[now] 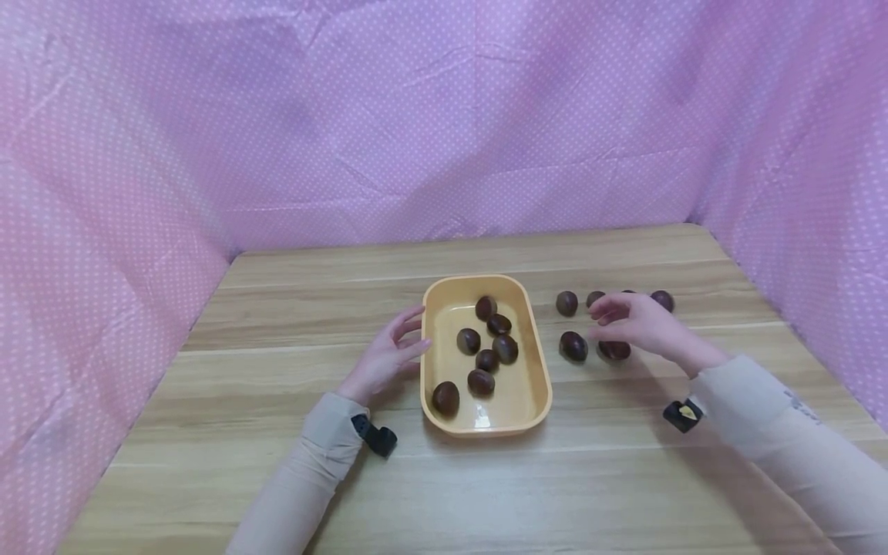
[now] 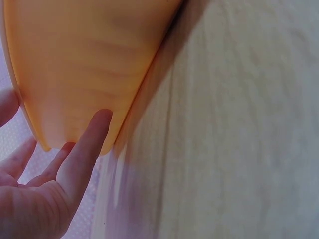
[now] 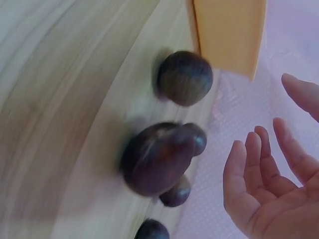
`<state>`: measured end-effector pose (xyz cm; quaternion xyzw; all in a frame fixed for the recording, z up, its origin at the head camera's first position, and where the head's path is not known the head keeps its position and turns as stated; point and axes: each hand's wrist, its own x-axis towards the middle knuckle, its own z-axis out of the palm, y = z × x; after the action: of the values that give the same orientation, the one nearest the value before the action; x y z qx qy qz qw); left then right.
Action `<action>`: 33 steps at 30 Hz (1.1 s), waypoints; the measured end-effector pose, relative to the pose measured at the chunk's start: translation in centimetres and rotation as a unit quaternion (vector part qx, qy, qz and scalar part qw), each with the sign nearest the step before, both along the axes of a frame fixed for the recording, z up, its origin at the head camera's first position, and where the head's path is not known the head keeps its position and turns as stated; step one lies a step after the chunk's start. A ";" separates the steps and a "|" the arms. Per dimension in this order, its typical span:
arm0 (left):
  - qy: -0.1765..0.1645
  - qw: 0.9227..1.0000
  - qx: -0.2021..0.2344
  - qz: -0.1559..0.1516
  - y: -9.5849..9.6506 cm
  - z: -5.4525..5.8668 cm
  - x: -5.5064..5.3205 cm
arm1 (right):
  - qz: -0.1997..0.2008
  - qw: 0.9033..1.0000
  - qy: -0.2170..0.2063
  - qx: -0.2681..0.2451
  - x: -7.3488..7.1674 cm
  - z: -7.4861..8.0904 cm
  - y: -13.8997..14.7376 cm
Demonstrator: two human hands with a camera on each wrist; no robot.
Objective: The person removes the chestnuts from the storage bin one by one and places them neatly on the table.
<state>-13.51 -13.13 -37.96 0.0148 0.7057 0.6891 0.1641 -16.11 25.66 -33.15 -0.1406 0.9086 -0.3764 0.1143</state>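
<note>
A pale orange rectangular plastic tub (image 1: 486, 431) sits mid-table with several brown chestnuts (image 1: 481, 382) spread over its floor. At its left side, my left hand (image 1: 384, 358) rests spread fingers against the rim and wall; the left wrist view shows those fingers (image 2: 89, 142) extended along the tub's outer side (image 2: 84, 59). My right hand (image 1: 641, 327) hovers over more chestnuts (image 1: 573, 347) lying right of the tub, partly covering some of them. Seen from the right wrist, the palm and loosely bent fingers (image 3: 234, 172) hold nothing, apart from the nearby chestnut (image 3: 185, 78).
The chestnuts outside the tub lie in two loose rows, among them a far-left one (image 1: 566, 303) and a far-right one (image 1: 662, 300). Pink dotted cloth (image 1: 444, 139) hangs behind and beside the wooden table (image 1: 479, 501).
</note>
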 end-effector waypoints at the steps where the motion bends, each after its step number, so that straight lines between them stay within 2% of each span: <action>1: 0.000 1.000 -0.004 -0.001 0.0 0.0 0.0 | 0.001 1.000 0.002 0.000 0.0 0.0 -0.2; 6: -0.001 1.000 -0.011 0.001 0.0 0.2 0.0 | 0.014 1.000 0.010 -0.009 0.1 0.3 -1.3; 13: -0.001 1.000 0.001 0.000 0.0 0.1 -0.1 | 0.031 0.999 0.001 -0.025 0.4 0.7 -3.1; 21: 0.032 0.999 0.003 -0.005 -0.2 -0.2 0.1 | 0.055 0.998 0.005 -0.043 0.3 1.1 -5.2; 28: 0.008 1.000 -0.005 -0.002 0.0 0.1 0.1 | 0.066 0.994 -0.024 -0.078 0.5 2.0 -7.6; 33: 0.000 1.000 -0.005 0.003 0.1 0.3 0.1 | 0.087 0.991 -0.004 -0.097 0.5 2.8 -9.1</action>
<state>-13.42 -13.07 -37.66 0.0116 0.7094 0.6856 0.1626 -15.59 16.54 -30.37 -0.2284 0.8516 -0.4518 0.1361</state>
